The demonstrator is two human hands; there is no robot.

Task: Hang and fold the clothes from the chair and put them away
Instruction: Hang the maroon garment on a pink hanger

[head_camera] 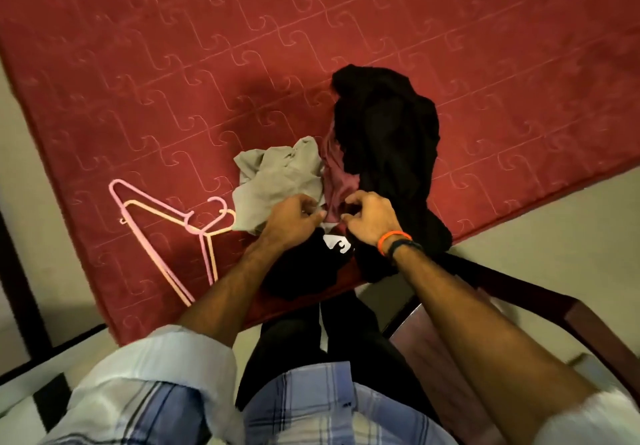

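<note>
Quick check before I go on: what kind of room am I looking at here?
Probably a bedroom: a bare red quilted mattress with a pile of clothes and plastic hangers on it, and a dark wooden chair beside it.

I see a big red mattress (173,63) filling the top of the frame, with pale swirly lines all over it. On it, at the middle right, lies a black cloth (388,132). Beside it sit a dark pink cloth (337,174) and a grey one (280,181). At the lower left are hangers, a pink one (152,202) and a peach one (173,212) (they overlap). My shirt (311,406), at the bottom, is blue and white checks.
</note>
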